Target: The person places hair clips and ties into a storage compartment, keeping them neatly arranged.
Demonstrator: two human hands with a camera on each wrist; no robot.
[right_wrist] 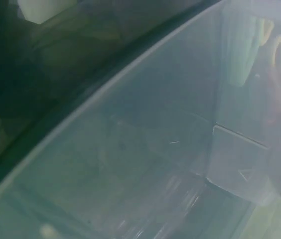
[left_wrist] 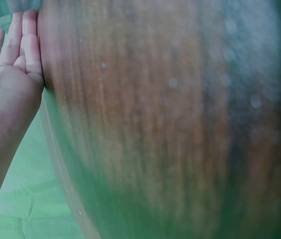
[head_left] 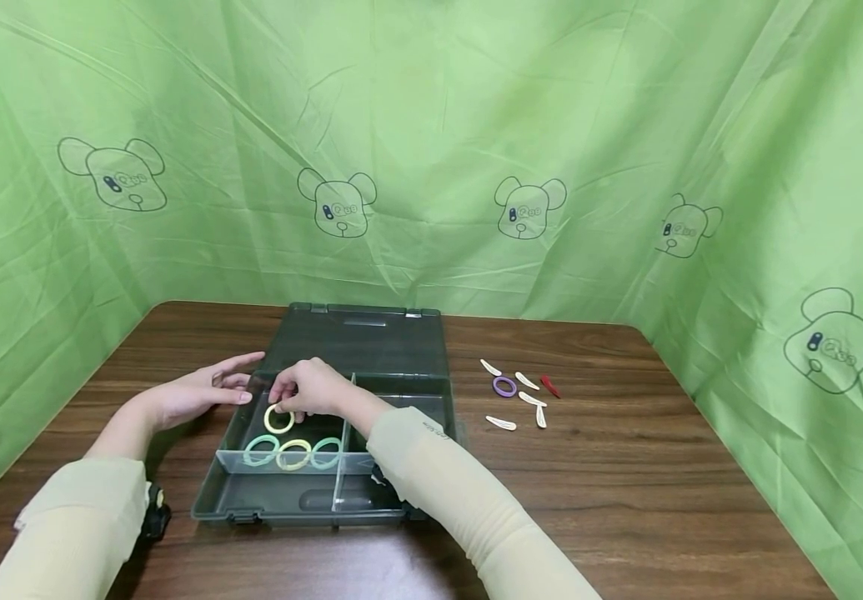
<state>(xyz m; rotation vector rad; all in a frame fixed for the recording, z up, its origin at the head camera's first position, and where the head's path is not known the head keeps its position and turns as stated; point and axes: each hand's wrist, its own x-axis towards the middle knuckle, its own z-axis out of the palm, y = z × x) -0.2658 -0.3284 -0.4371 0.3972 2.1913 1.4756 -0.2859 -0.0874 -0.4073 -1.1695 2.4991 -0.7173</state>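
A dark translucent compartment box point(head_left: 281, 502) lies on the table with its lid folded back. My right hand point(head_left: 316, 388) reaches into its left compartment and pinches a pale yellow hair tie point(head_left: 278, 432) at its upper edge. Below that, two mint green hair ties point(head_left: 248, 460) and another yellow hair tie point(head_left: 293, 468) stand in a row against the clear divider point(head_left: 236, 460). At the box's left side is my left hand point(head_left: 194, 395), its fingers loosely extended by the rim and holding nothing. The right wrist view is hazy and shows mostly box walls.
Right of the box, several white hair clips point(head_left: 501, 423), a red hair clip point(head_left: 549, 387) and a purple hair tie point(head_left: 496, 390) lie scattered on the wooden table point(head_left: 611, 475). A green curtain point(head_left: 431, 100) surrounds the table's back and sides.
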